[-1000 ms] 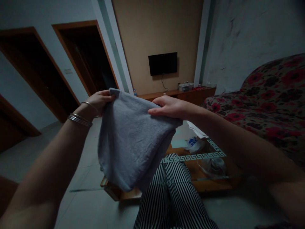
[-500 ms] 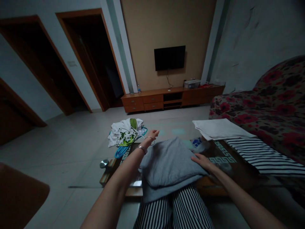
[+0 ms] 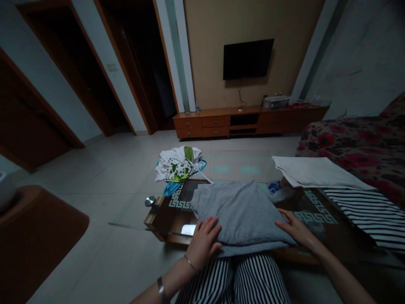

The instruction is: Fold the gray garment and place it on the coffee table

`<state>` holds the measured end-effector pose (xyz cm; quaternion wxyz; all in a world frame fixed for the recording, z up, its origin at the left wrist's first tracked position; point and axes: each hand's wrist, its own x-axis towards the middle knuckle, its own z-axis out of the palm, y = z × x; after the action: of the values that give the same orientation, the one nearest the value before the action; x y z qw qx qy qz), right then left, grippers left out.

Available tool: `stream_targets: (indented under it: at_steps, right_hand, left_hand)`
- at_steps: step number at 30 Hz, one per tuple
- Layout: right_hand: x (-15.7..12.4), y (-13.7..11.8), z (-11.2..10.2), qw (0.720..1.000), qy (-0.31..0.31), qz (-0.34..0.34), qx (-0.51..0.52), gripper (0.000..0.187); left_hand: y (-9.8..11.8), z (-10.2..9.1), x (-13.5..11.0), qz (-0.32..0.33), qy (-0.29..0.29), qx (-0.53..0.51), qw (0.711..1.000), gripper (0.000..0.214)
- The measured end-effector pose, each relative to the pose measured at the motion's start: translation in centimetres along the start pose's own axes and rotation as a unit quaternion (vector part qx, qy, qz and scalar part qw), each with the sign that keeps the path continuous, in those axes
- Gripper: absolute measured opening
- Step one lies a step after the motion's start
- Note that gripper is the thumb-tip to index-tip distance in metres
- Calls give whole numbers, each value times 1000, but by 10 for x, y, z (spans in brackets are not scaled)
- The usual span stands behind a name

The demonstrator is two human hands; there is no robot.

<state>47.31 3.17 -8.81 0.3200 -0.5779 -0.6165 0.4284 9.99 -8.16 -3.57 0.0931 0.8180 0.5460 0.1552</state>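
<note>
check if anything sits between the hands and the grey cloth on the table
Nothing visible does. The left hand and right hand both rest flat on the folded grey cloth, one at each near corner.

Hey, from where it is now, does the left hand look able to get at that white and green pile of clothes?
Probably yes. The left hand rests on the grey cloth; the clothes pile lies beyond it, nothing between.

one grey garment [image 3: 240, 213], one white folded cloth [image 3: 313, 172], one striped cloth [image 3: 370, 211], one television [image 3: 247, 59]
</note>
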Motion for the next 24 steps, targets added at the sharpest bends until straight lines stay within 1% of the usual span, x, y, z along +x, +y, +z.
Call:
stream_targets:
  at_steps: [1,3,5,7,9,10,11,12,13,14,15,17,19,20,22,24]
  right_hand:
    - [-6,1,-2,1000,10,6,-8,68]
    - [-20,3,-8,998,30,19,-52,65]
    - [-31,1,-13,987,59,24,-149,56]
    - [-36,-10,-11,959,94,-3,-266,46]
    - [-34,-37,4,935,117,-58,-330,39]
    - [-31,-55,19,933,109,-93,-332,37]
    - [-27,-76,37,938,85,-123,-313,35]
    - [-22,-99,60,946,41,-152,-282,33]
    - [-17,-122,84,951,-20,-180,-251,32]
    - [-13,-144,110,949,-73,-203,-229,29]
    - [-9,-165,136,942,-110,-224,-224,27]
    - [-2,-196,183,924,-136,-253,-253,25]
    - [3,-214,219,902,-140,-268,-308,29]
    - [6,-219,233,889,-143,-274,-339,34]
    - [13,-223,250,861,-150,-278,-397,44]
    - [25,-224,259,840,-152,-282,-437,47]
  left_hand:
    - [10,8,-10,1,-17,22,1000,57]
    - [23,20,-25,-16,-28,49,998,64]
    - [29,24,-38,-31,-22,48,998,67]
    - [33,24,-49,-42,-6,22,999,67]
    - [39,24,-57,-56,19,-16,998,65]
    - [42,25,-59,-71,40,-34,996,62]
    - [46,25,-60,-91,66,-51,992,59]
    - [50,26,-60,-119,92,-67,986,56]
    - [53,27,-60,-150,118,-81,978,52]
    - [56,27,-58,-181,139,-96,969,49]
    - [58,26,-56,-206,153,-111,960,47]
    - [60,22,-52,-234,161,-145,948,43]
    - [60,16,-50,-241,155,-178,941,38]
    - [59,13,-49,-241,151,-193,939,36]
    - [58,10,-50,-238,146,-223,934,34]
    - [56,9,-53,-239,146,-262,924,36]
